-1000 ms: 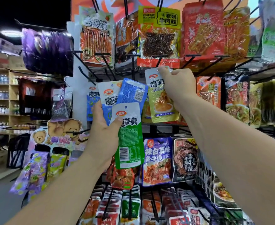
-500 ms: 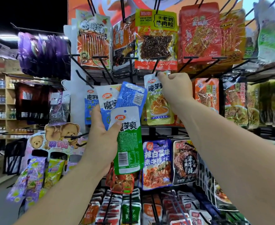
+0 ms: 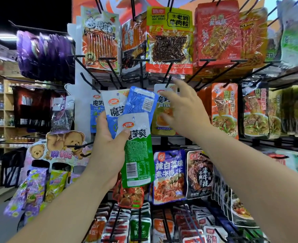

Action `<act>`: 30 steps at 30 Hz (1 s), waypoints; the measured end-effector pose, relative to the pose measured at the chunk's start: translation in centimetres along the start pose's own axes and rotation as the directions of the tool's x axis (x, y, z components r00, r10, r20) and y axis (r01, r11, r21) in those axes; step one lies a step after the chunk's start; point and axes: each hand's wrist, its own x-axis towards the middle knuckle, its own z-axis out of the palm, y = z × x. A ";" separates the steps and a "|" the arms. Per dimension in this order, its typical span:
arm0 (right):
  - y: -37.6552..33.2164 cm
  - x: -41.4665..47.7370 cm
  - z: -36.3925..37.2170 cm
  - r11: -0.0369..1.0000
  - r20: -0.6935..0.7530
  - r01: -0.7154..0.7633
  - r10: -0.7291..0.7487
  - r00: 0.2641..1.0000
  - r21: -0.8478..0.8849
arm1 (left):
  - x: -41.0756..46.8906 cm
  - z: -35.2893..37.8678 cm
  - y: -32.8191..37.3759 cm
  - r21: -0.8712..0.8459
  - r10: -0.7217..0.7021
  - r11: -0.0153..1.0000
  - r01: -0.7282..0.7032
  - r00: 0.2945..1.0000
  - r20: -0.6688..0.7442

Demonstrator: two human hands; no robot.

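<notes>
Obs., head view. Left hand (image 3: pixel 107 151) gripped a fan of three snack packets held up in front of the rack (image 3: pixel 78 50): green packet (image 3: pixel 137 155) foremost, blue packet (image 3: pixel 141 102) behind it and tilted to the right, white-and-blue packet (image 3: pixel 114 109) at the back left. The thumb pressed on the green packet's white header and the fingers were curled behind the stack. Judged reason for the fan: each header, with its hang hole, stayed separate and readable, so one packet could be taken off without disturbing the others.

Right hand (image 3: pixel 183 109) was open, with fingers spread and nothing held. It was motion-blurred, directly in front of the yellow packet (image 3: pixel 163 128). Whether a fingertip touched the packet could not be told.

The yellow packet hung by its header hole from a black peg (image 3: pixel 169 80) in the middle row, just right of the fan. It hung straight and square to the rack. That fits a packet carried by the peg alone, so the open hand made sense.

Judgement: stocking of pegs in hand, three packets left to hang. The green one sat nearest the free hand, probably the next pick
</notes>
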 end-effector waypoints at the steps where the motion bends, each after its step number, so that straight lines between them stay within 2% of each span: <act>1: 0.0 0.0 0.0 0.995 0.084 0.047 -0.040 0.996 -0.084 | 0.0 0.1 0.1 -0.002 0.004 1.000 -0.004 1.000 -0.007; 3: 0.1 0.2 0.0 0.977 0.216 0.089 -0.046 0.975 -0.194 | -0.2 0.2 0.4 -0.012 0.007 1.000 -0.007 1.000 -0.017; 8: 0.3 1.6 0.8 0.943 0.357 0.106 0.014 0.934 -0.316 | -0.3 0.5 0.7 -0.039 -0.008 0.999 0.008 1.000 -0.019; 12: 0.6 2.6 2.2 0.928 0.388 0.108 0.042 0.921 -0.357 | -0.2 0.6 0.9 0.018 -0.002 1.000 0.002 1.000 0.000; 22: 0.7 3.7 4.9 0.892 0.483 0.110 0.131 0.865 -0.438 | -0.1 0.4 0.7 0.020 -0.014 1.000 0.015 1.000 -0.013; 24: 0.7 3.7 4.8 0.911 0.488 0.096 0.124 0.864 -0.401 | -0.2 0.4 0.7 0.005 -0.020 1.000 0.020 1.000 -0.009; 26: 0.3 3.6 4.2 0.956 0.442 0.011 0.125 0.888 -0.292 | -0.2 0.3 0.9 -0.018 -0.026 0.999 0.026 1.000 -0.006; 28: -0.9 3.4 2.4 0.990 0.275 -0.134 0.140 0.951 -0.043 | -0.3 0.2 1.1 -0.048 -0.036 0.998 0.035 0.999 -0.015; 30: -2.4 2.3 0.1 0.933 0.050 -0.228 0.223 0.973 0.280 | -0.6 -0.3 1.4 -0.083 -0.028 0.996 0.024 0.999 -0.041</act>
